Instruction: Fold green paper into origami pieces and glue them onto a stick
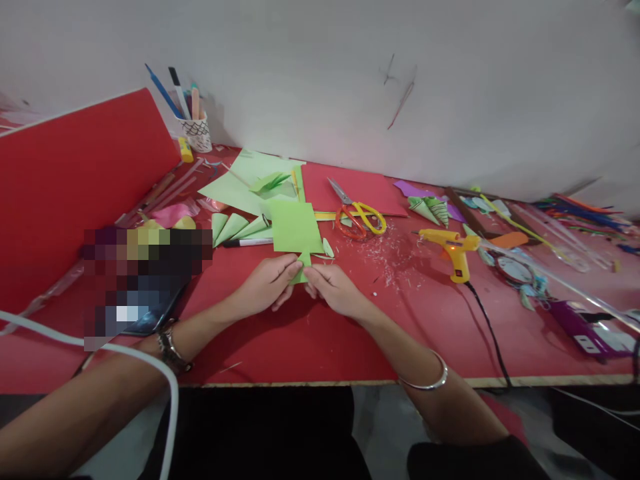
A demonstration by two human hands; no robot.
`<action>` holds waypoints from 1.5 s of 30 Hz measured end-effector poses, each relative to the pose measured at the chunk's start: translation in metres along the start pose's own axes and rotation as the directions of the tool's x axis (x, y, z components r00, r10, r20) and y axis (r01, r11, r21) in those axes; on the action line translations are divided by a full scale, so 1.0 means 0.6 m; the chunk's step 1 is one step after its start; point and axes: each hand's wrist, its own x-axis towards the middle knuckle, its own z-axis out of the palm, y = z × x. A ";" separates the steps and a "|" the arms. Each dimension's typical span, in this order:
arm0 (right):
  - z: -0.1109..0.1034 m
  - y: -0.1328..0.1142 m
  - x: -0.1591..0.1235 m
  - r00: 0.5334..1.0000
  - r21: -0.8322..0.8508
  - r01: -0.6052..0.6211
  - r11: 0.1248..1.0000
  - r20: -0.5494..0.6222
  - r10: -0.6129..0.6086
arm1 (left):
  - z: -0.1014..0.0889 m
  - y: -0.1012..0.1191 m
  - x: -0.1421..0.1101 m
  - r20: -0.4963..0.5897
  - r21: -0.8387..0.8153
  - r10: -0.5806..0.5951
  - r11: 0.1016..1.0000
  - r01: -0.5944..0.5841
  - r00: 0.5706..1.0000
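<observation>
Between my two hands is a small piece of green paper (301, 275), pinched from both sides near the front of the red table. My left hand (270, 283) has its thumb and fingers closed on the paper's left side. Opposite it, my right hand (333, 287) grips the right side, thumb on top. Just beyond my fingertips lies a larger green paper sheet (297, 227). Several rolled green paper cones (240, 227) and a black-and-white marker (254, 242) rest to its left. Scissors (356, 210) with red and yellow handles lie beyond, to the right.
A yellow glue gun (450, 248) stands at right, its black cord running over the table's front edge. A patterned cup (197, 133) of pens is by the wall. Left are a dark phone (150, 310) and a red board (85, 193). A white cable (173, 400) crosses my left forearm.
</observation>
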 end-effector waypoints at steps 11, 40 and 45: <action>0.000 -0.012 -0.004 0.977 -0.003 -0.029 1.000 0.212 0.029 | -0.020 -0.012 0.010 -0.060 0.206 0.224 0.956 -0.208 0.973; 0.000 -0.008 0.001 0.994 0.116 -0.025 0.993 -0.107 0.038 | -0.013 -0.003 0.001 0.128 -0.037 0.033 0.999 -0.029 0.991; -0.002 0.000 0.003 0.978 0.113 -0.051 0.992 -0.194 0.073 | -0.009 0.002 0.000 0.039 -0.048 -0.001 0.999 0.002 0.999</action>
